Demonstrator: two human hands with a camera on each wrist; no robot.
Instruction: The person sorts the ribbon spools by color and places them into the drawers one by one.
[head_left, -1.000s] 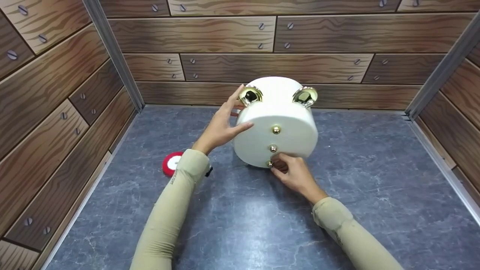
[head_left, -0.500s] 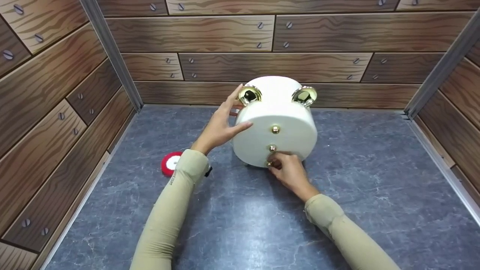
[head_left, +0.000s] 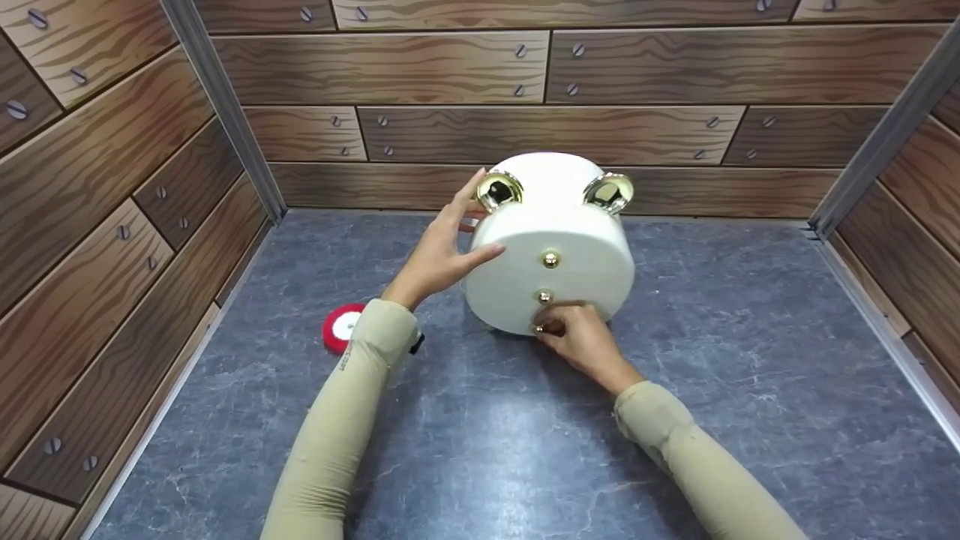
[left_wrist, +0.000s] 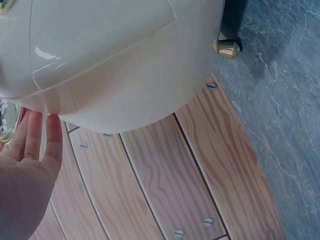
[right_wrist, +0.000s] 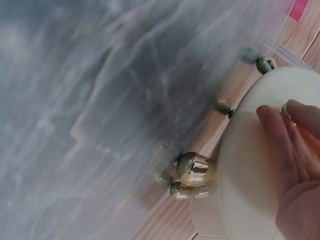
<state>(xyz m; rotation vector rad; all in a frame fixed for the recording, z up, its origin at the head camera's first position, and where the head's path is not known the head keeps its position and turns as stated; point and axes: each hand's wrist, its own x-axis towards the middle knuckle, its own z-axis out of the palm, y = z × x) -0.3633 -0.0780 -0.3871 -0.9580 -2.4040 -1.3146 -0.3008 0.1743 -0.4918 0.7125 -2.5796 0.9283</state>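
Observation:
A glossy white rounded box (head_left: 517,289) stands on the floor, with two gold ear-shaped cups on top and a column of gold knobs down its flat front. My left hand (head_left: 442,251) rests on its left side, thumb on the front edge and fingers spread behind the left gold cup (head_left: 499,191). In the left wrist view, extended fingertips (left_wrist: 52,125) touch the white shell. Low on the front, my right hand (head_left: 585,341) pinches the lowest gold knob (head_left: 539,328) between thumb and curled fingers. The middle knob (head_left: 545,297) sits just above that hand.
A red disc with a white centre (head_left: 343,327) lies on the marbled blue-grey floor (head_left: 480,450), partly behind the left sleeve. Wood-patterned walls (head_left: 450,71) enclose the back and both sides. Gold feet (left_wrist: 229,49) show under the box in the left wrist view.
My right hand and forearm shifted a little left, then slightly back, with the fingers staying at the lowest knob. My left hand and the box keep their place.

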